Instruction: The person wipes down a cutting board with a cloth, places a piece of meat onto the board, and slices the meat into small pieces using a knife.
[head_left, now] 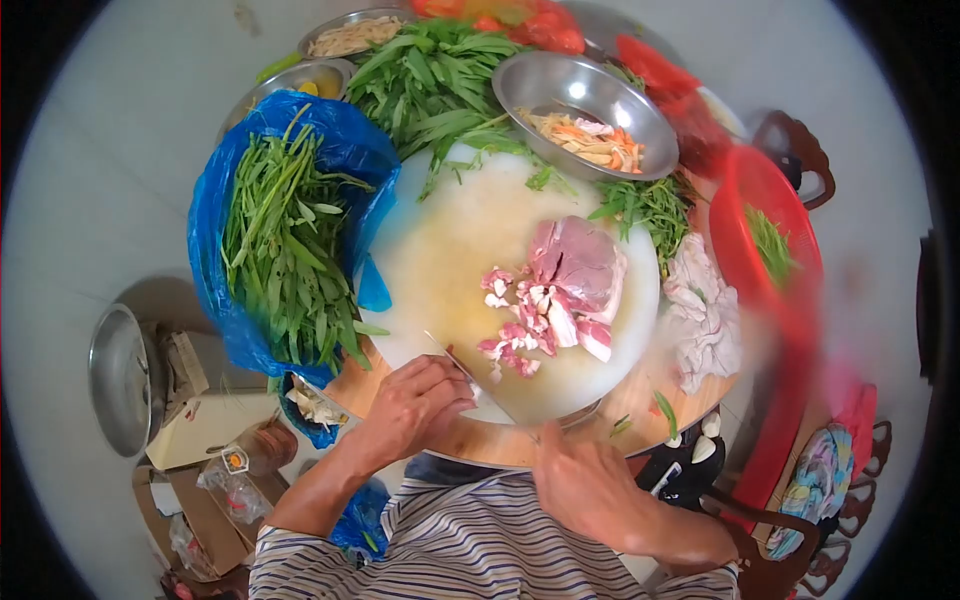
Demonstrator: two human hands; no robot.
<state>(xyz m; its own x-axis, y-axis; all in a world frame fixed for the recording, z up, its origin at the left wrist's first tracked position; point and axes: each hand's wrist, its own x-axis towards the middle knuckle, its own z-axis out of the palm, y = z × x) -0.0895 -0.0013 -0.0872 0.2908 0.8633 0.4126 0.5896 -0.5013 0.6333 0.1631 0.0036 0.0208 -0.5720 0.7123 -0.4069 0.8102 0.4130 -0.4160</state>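
Observation:
On the round white cutting board (450,240) lie a large piece of raw meat (575,262) and several small cut pieces (510,350) of pink and white. At the board's near edge, my left hand (418,400) has its fingers curled and pressed together beside the knife blade; a small whitish bit shows by the fingertips. My right hand (585,485) is closed round the knife's handle, mostly hidden by the fingers. The thin blade of the knife (480,382) slants up and left from it, just right of my left hand.
A blue bag (215,230) of leafy greens (285,240) stands left of the board. Behind it are more greens (430,80) and a steel bowl (515,90) with shredded food. At the right are a crumpled whitish cloth-like item (700,315) and a red basket (735,215).

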